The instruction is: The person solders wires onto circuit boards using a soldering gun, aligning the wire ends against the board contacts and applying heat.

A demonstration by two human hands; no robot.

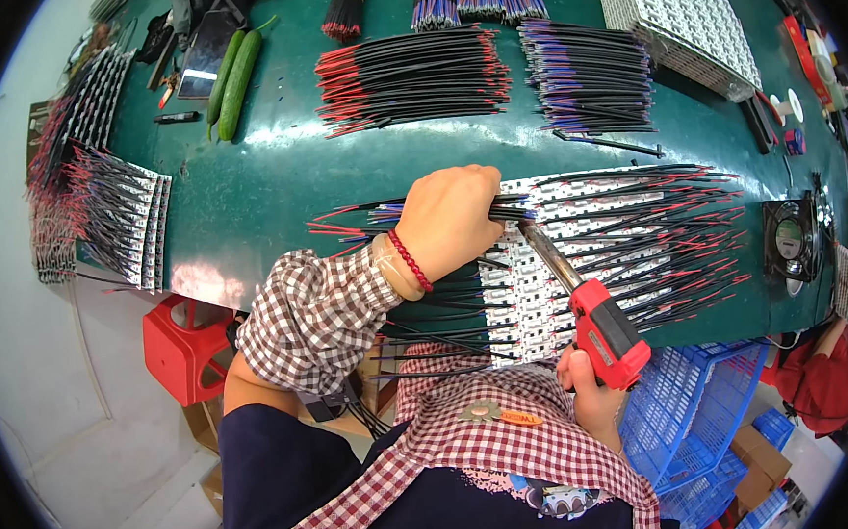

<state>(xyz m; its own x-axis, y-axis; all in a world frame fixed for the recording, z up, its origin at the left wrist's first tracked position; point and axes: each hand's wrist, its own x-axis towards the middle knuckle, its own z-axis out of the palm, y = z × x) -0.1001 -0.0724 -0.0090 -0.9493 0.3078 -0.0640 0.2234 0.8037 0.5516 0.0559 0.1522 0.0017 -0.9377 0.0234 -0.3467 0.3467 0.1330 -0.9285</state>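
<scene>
My left hand [446, 226], with a red beaded bracelet at the wrist, is closed on a small bundle of black wires [381, 213] with red and blue ends. It holds the wire ends over the upper left part of a white circuit board panel [530, 301]. Rows of black wires with red tips [698, 245] stick out from both sides of that panel. My right hand [596, 405] grips a red and black soldering gun [608, 335]. Its metal tip points up and left, close to the wire ends by my left fingers. Whether the tip touches them I cannot tell.
Loose red-tipped wires [411, 79] and blue-tipped wires [588, 76] lie beyond my hands. Stacked white panels [677, 16] stand far right. Wired boards [126, 217] overhang the left table edge. Two cucumbers [239, 86] lie far left. A small fan [791, 239] stands right, blue crates [690, 408] below.
</scene>
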